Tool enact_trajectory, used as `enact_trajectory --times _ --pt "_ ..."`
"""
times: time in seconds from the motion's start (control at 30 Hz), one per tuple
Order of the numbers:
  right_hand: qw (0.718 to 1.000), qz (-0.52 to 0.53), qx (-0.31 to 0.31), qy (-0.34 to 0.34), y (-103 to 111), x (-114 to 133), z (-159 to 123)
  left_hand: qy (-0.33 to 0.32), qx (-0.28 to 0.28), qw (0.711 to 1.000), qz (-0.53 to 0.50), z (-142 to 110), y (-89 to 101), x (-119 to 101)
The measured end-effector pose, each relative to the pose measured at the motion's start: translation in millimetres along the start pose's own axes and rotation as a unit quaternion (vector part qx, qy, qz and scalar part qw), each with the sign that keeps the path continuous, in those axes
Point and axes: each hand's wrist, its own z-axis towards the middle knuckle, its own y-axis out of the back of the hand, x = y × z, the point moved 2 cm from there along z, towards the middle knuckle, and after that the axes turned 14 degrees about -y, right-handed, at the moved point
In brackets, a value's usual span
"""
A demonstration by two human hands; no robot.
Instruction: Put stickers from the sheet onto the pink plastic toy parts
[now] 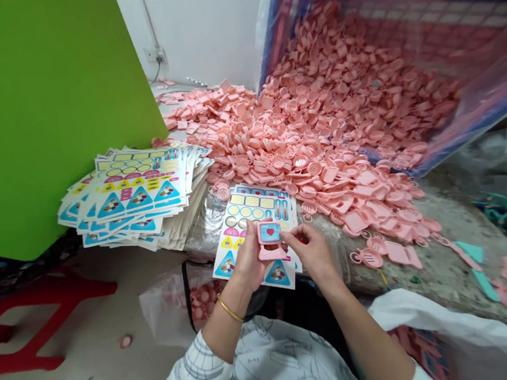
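A small pink plastic toy monitor (pixel 272 250) is held in my left hand (pixel 248 262), thumb along its left edge. On its face sits a blue sticker (pixel 269 232) with a red heart. My right hand (pixel 310 250) has thumb and forefinger pinched together at the sticker's right edge, touching the toy there. Whether anything else is between those fingertips is too small to tell. Beneath both hands lie sticker sheets (pixel 237 211) printed with yellow, pink and blue shapes, partly covered by my hands and the toy.
A thick stack of sticker sheets (pixel 140 196) stands left on the worktable (pixel 447 224). Pink plastic parts (pixel 284 138) spill from a tipped, plastic-lined crate (pixel 404 71). A green panel (pixel 45 103) and red stool (pixel 42 297) are left; bags of parts (pixel 204 298) hang below.
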Motion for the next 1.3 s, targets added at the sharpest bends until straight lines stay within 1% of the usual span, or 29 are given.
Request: enact_trajectory --times 0.57,0.8,0.9,1.0,1.07,1.13,1.2,1.23,1.27,1.3 --pt "1.0 -0.012 0.005 -0.013 -2 -5 -2 -0.006 -0.021 1.0 -0.001 -3 3.1 7" --pt "1.0 -0.026 0.006 -0.01 -1 -10 -1 -0.056 -0.038 0.998 0.013 -3 7.4 13" --pt "0.997 -0.071 -0.001 0.021 1 -6 -7 -0.086 -0.048 0.994 0.04 -3 6.4 16" --pt "0.979 -0.18 -0.032 0.093 6 3 -22 -0.094 -0.05 0.992 0.067 -5 5.9 16" --pt "0.957 -0.251 -0.055 0.134 18 5 -33 -0.096 -0.058 0.99 0.082 -7 7.6 13" --pt "0.939 -0.304 -0.065 0.145 42 -2 -36 -0.105 -0.077 0.986 0.105 -9 9.9 8" --pt "0.925 -0.355 -0.071 0.116 80 -18 -29 -0.084 -0.076 0.985 0.131 -15 8.0 6" --pt "0.916 -0.383 -0.077 0.088 104 -28 -23 -0.055 -0.061 0.986 0.143 -20 3.7 10" --pt "0.906 -0.411 -0.086 0.051 128 -39 -14 -0.013 -0.033 0.988 0.152 -28 -3.6 17" --pt "0.892 -0.44 -0.098 0.018 152 -49 -5 0.038 0.005 0.987 0.155 -39 -14.2 29"
